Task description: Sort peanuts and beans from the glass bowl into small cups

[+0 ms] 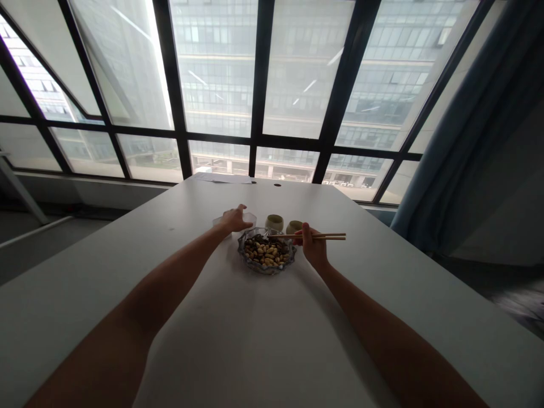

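A clear glass bowl [267,268] with a scalloped rim holds pale nuts and darker pieces. My right hand [313,245] is closed round a pair of wooden chopsticks [334,236], whose tips reach over the back of the bowl. At the bowl's back left, my left hand [235,219] is over a clear container [250,218], thumb and fingers apart; whether it touches the container cannot be made out. Behind the bowl stands a small green cup [275,221]. A second green cup [294,227] is beside it, partly hidden by my right hand.
The white table [263,340] reaches toward large framed windows [221,68]. White paper [223,178] lies at its far edge, near two dark round holes. A blue curtain [459,136] hangs at the right.
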{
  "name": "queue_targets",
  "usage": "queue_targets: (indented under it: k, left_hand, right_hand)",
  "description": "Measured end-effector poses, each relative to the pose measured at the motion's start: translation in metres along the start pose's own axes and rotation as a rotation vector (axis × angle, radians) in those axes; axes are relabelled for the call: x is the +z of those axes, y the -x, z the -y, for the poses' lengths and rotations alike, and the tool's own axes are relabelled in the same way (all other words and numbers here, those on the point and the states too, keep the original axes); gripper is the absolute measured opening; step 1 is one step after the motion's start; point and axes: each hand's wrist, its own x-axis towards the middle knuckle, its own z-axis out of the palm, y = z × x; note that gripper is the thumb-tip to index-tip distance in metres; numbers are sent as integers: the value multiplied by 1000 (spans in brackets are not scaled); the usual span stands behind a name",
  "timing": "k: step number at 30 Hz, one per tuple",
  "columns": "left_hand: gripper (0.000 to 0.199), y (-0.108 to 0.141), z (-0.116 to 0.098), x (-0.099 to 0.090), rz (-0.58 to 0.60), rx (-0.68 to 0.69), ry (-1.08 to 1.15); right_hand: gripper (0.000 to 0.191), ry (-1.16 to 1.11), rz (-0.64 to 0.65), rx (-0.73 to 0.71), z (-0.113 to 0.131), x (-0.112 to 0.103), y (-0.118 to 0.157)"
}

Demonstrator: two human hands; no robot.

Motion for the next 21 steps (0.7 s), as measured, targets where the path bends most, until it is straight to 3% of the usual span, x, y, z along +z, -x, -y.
queue_targets:
  k: [5,8,11,16,21]
  left_hand:
    - [75,4,4,-5,-223,301,24]
    - [75,8,6,-6,-248,371,13]
    - [75,5,10,-4,-218,306,-5]
    - [80,-16,22,0,-49,38,22]
    - [79,-40,2,5,-3,34,22]
  right_hand:
    - [66,24,18,-44,4,0,1]
    - [67,26,16,-48,8,1,1]
    - [67,8,5,-32,11,1,1]
    - [66,-39,-29,0,15,-5,-5]
    - [66,-34,14,27,19,-14,-15]
